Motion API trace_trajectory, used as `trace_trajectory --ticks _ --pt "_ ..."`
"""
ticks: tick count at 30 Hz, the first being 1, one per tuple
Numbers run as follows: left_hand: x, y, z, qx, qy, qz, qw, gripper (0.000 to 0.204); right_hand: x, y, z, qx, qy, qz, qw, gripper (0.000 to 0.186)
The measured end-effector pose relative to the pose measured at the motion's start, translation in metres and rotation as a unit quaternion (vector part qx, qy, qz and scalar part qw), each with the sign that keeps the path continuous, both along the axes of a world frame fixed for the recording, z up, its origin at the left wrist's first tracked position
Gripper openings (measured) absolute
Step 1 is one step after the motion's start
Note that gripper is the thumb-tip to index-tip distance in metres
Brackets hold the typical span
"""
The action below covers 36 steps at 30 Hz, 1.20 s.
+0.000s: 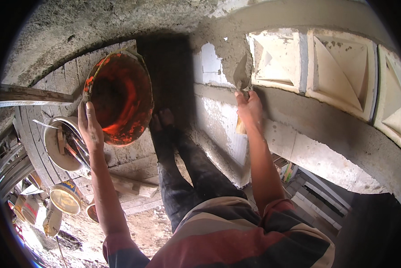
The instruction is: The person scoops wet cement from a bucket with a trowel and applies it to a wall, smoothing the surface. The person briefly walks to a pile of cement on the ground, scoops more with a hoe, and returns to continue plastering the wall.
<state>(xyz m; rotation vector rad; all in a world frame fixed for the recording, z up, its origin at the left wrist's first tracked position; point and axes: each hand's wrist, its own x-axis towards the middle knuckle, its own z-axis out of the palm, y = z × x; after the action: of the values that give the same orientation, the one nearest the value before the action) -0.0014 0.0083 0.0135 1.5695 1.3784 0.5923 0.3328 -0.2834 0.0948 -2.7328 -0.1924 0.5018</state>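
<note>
Grey wet mortar (225,49) meets a trowel (241,75) gripped by the right hand (249,108); left hand (89,127) clasps, seemingly, the orange pan's (120,96) rim

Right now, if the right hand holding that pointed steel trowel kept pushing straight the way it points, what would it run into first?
The right hand points its pointed steel trowel up at the patch of wet grey mortar on the white panelled wall. The blade looks already on the mortar, so that comes first, though depth is hard to judge.
</note>
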Motion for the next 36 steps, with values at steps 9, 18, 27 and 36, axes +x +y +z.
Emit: trace_trajectory --ticks 9,18,27,36 --pt "-0.002 -0.001 0.006 0.002 -0.008 0.006 1.000 0.054 -0.050 0.025 0.022 0.010 -0.046 0.190 0.981 0.035" --pt "-0.008 0.000 0.003 0.015 -0.017 0.005 1.000 0.052 -0.001 0.073 0.080 0.324 0.524 0.192 0.764 0.020" --pt "-0.011 -0.004 0.007 -0.010 -0.018 -0.022 1.000 0.052 -0.007 0.056 0.039 -0.033 0.271 0.148 0.951 0.037" --pt "0.006 0.008 0.018 -0.008 -0.059 -0.052 0.997 0.049 -0.110 0.208 -0.039 -0.166 0.064 0.563 0.807 0.034"
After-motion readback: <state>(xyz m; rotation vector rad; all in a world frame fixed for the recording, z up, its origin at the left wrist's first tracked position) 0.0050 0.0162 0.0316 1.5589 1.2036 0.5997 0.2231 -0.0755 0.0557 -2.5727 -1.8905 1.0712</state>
